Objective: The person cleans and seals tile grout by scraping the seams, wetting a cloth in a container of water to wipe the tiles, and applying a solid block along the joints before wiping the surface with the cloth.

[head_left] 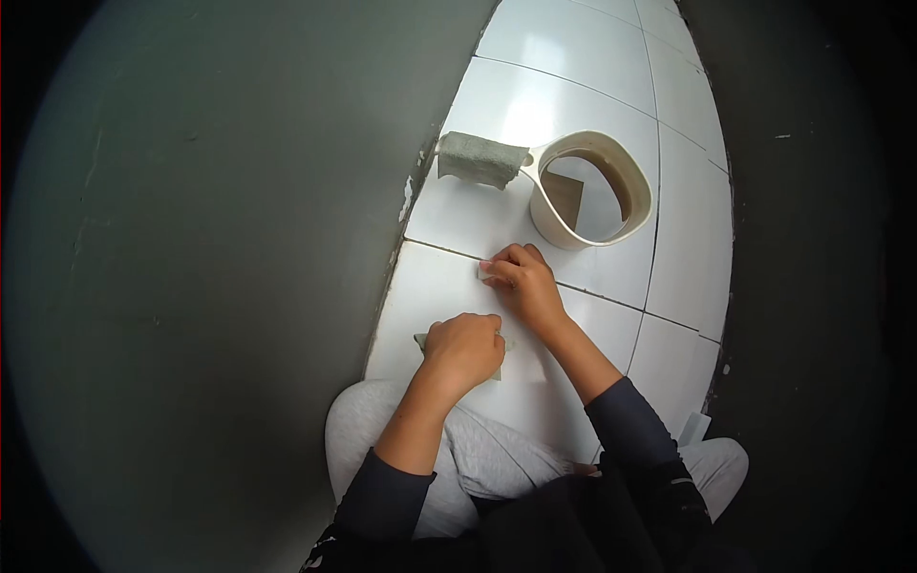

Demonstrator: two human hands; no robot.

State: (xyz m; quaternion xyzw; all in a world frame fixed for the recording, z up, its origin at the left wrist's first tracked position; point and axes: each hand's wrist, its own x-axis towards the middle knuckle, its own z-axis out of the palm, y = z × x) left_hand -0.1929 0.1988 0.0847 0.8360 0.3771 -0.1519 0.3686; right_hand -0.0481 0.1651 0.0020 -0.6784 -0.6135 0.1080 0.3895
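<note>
My left hand (465, 349) is closed, knuckles up, over a grey-green cloth (421, 340) on the white tile. Only the cloth's edges show around the fingers. Ahead and to the right, my right hand (525, 286) pinches a small whitish piece (483, 271) close to a dark tile joint. What this piece is cannot be made out. Beyond that hand stands a cream plastic dipper (557, 225) with liquid in it and a brown patch seen inside. Over its handle, which points left, hangs another grey-green cloth (482, 159).
White glossy tiles (583, 86) with dark joints form a strip running away from me. A plain dark grey surface (220, 239) borders its chipped left edge, and a darker one lies on the right. Near my right knee is a pale flat object (694, 429).
</note>
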